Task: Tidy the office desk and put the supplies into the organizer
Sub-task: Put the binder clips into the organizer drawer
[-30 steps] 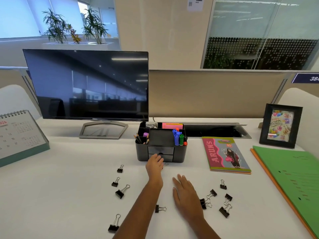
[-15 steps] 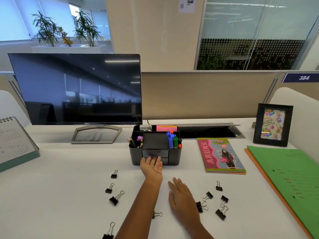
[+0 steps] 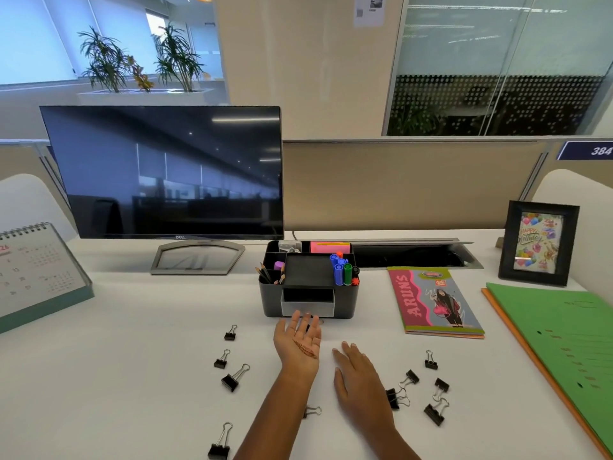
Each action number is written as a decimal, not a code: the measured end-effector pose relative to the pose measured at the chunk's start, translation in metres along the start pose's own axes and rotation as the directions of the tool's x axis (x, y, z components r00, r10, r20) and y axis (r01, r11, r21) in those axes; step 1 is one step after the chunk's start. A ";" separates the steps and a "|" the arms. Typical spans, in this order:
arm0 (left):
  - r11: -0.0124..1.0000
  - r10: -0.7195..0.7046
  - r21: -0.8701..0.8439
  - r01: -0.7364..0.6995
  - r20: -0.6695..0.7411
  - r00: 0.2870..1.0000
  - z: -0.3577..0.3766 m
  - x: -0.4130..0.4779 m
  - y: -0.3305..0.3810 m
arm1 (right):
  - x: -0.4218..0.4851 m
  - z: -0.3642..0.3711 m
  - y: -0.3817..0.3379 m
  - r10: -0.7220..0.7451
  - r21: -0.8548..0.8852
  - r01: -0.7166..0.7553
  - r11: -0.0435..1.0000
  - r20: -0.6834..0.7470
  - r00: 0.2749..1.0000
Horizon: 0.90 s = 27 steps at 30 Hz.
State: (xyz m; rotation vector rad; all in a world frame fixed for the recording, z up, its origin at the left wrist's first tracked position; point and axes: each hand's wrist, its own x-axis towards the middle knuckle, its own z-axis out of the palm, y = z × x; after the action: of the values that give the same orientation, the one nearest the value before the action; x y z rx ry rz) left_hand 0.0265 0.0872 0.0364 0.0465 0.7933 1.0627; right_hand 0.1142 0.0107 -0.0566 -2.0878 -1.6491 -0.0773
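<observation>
A black desk organizer [image 3: 270, 300] stands mid-desk, holding pencils, markers [image 3: 341, 272] and pink sticky notes. Its small grey drawer [image 3: 307, 306] is pulled out and looks empty. My left hand [image 3: 298, 343] lies palm up right in front of it, fingertips hooked at the drawer's lower front edge. Palm down and flat on the desk, my right hand [image 3: 358, 376] holds nothing. Several black binder clips are scattered on the desk: one group to the left [image 3: 234, 378], another to the right [image 3: 435, 411], and one [image 3: 311, 411] between my forearms.
A monitor [image 3: 162, 174] stands behind the organizer, a desk calendar [image 3: 36, 270] at far left. A notebook [image 3: 434, 300] lies right of the organizer, green and orange folders [image 3: 564, 343] at the right edge, and a picture frame [image 3: 537, 242] behind them.
The drawer has slid out of the organizer toward me, with my left hand turned palm up at its front. My right hand has stayed flat on the desk.
</observation>
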 end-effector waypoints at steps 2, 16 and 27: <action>1.000 -0.010 0.004 0.010 0.007 1.000 -0.003 -0.003 -0.001 | 0.000 0.000 0.000 -0.002 -0.004 0.002 1.000 0.013 1.000; 0.998 -0.002 0.056 -0.003 0.082 0.997 -0.019 -0.014 0.007 | 0.010 -0.001 -0.017 -0.041 0.115 0.030 0.993 0.099 0.994; 0.307 0.529 0.848 -0.432 0.225 0.818 -0.064 -0.009 0.014 | 0.050 0.006 -0.053 -0.153 0.010 0.155 0.988 0.213 0.965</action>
State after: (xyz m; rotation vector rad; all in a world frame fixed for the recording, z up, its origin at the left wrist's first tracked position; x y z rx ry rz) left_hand -0.0251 0.0659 0.0001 1.2391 1.4249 1.0996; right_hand 0.0774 0.0670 -0.0281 -2.0285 -1.9394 0.0945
